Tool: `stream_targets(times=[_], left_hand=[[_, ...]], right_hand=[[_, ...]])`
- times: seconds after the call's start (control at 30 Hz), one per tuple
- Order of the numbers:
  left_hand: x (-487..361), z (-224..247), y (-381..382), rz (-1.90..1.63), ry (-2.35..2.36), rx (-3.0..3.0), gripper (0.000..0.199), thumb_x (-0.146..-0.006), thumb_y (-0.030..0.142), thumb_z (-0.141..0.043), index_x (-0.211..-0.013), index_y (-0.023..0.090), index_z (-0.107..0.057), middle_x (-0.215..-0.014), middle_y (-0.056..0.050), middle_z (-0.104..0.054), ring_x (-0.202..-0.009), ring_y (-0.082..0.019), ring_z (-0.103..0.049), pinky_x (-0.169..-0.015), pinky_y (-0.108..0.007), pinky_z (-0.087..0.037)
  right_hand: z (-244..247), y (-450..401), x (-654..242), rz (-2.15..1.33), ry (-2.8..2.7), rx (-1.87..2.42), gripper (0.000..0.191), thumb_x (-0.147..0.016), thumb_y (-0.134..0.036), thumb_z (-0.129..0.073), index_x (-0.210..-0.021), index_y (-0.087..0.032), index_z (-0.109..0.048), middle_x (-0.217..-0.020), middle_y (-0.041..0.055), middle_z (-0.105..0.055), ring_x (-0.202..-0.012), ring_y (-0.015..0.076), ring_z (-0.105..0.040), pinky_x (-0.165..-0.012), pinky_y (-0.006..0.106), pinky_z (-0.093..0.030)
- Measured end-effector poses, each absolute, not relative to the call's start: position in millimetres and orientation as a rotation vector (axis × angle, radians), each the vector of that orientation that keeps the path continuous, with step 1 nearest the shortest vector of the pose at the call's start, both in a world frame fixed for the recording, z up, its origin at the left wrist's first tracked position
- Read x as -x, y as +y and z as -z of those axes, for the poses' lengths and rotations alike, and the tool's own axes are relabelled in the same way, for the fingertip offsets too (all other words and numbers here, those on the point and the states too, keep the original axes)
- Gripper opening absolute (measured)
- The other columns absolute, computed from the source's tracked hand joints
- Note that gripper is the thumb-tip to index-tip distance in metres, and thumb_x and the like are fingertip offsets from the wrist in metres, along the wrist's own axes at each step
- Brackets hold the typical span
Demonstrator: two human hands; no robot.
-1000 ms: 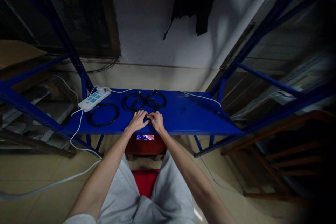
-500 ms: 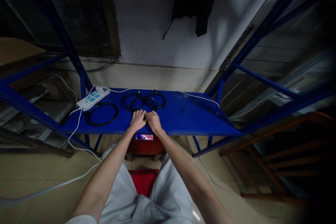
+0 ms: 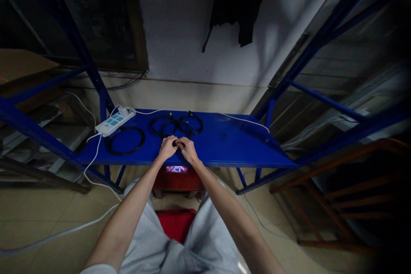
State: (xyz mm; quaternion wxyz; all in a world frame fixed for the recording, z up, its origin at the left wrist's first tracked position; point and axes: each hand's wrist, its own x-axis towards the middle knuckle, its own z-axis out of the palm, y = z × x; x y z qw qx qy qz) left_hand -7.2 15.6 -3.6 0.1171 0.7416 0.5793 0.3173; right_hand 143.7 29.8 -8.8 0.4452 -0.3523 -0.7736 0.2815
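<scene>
Close together at the front edge of the blue shelf (image 3: pixel 224 147) are my left hand (image 3: pixel 168 147) and my right hand (image 3: pixel 188 149). The fingers of both are curled around a small black item (image 3: pixel 175 143), mostly covered by them and too small to make out. Just behind my hands, coiled black cables (image 3: pixel 162 124) lie overlapping, with one more loop (image 3: pixel 192 124) at their right. A separate black cable coil (image 3: pixel 124 153) rests on the left part of the shelf, beside a white power strip (image 3: pixel 111 125).
A white cord (image 3: pixel 91 167) drops from the power strip to the floor. Below the shelf edge, a lit screen (image 3: pixel 176 169) lies on a reddish-brown stool (image 3: pixel 176 182). Blue posts (image 3: pixel 269 111) frame the shelf. A wooden chair (image 3: pixel 321 205) stands at right.
My fingers have shifted slightly, and a bit more of the black item shows between them. The picture on the lit screen is different. The view has moved very slightly.
</scene>
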Motion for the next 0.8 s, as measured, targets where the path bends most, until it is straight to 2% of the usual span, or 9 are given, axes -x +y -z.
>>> stream_targets(times=[0.1, 0.27, 0.33, 0.6, 0.8], left_hand=[[7.2, 4.2, 16.1, -1.023, 1.651, -2.101, 0.009, -0.076, 0.015, -0.072, -0.075, 0.019, -0.064, -0.081, -0.001, -0.063, -0.081, -0.017, -0.059, -0.077, -0.028, -0.042], [8.8, 7.2, 15.1, -1.148, 1.549, -1.972, 0.011, -0.077, 0.023, -0.077, -0.072, 0.019, -0.067, -0.076, 0.0, -0.063, -0.072, -0.013, -0.058, -0.07, -0.025, -0.042], [10.5, 8.5, 14.7, -1.186, 1.52, -1.943, 0.013, -0.077, 0.025, -0.077, -0.07, 0.019, -0.068, -0.075, 0.0, -0.064, -0.07, -0.013, -0.058, -0.068, -0.025, -0.042], [13.4, 12.5, 17.4, -1.258, 1.469, -1.858, 0.011, -0.08, 0.02, -0.071, -0.069, 0.019, -0.071, -0.075, -0.001, -0.067, -0.074, -0.015, -0.063, -0.072, -0.027, -0.045], [14.5, 15.0, 19.8, -1.294, 1.555, -1.788, 0.012, -0.08, 0.023, -0.072, -0.069, 0.019, -0.069, -0.075, -0.001, -0.067, -0.071, -0.015, -0.062, -0.069, -0.026, -0.044]], right_hand=[[9.1, 32.5, -147.0, -0.842, -1.812, 0.889, 0.021, -0.08, -0.01, -0.055, -0.091, -0.02, -0.07, -0.093, 0.0048, -0.07, -0.084, 0.0193, -0.064, -0.082, 0.031, -0.051], [15.8, 39.5, -155.7, -0.745, -1.627, 0.909, 0.056, -0.061, -0.002, -0.043, -0.108, -0.02, -0.068, -0.11, 0.0073, -0.064, -0.1, 0.0201, -0.061, -0.088, 0.033, -0.05], [17.7, 41.3, -157.8, -0.718, -1.602, 0.925, 0.06, -0.057, -0.001, -0.04, -0.108, -0.019, -0.067, -0.11, 0.0073, -0.064, -0.101, 0.0201, -0.061, -0.091, 0.034, -0.049], [15.4, 38.1, -153.2, -0.645, -1.887, 0.964, 0.041, -0.066, -0.003, -0.049, -0.097, -0.022, -0.069, -0.093, 0.0028, -0.07, -0.098, 0.023, -0.059, -0.094, 0.038, -0.044], [13.4, 35.4, -149.8, -0.601, -1.979, 0.989, 0.03, -0.073, -0.011, -0.065, -0.1, -0.024, -0.069, -0.095, 0.0022, -0.071, -0.099, 0.0239, -0.056, -0.092, 0.037, -0.043]])
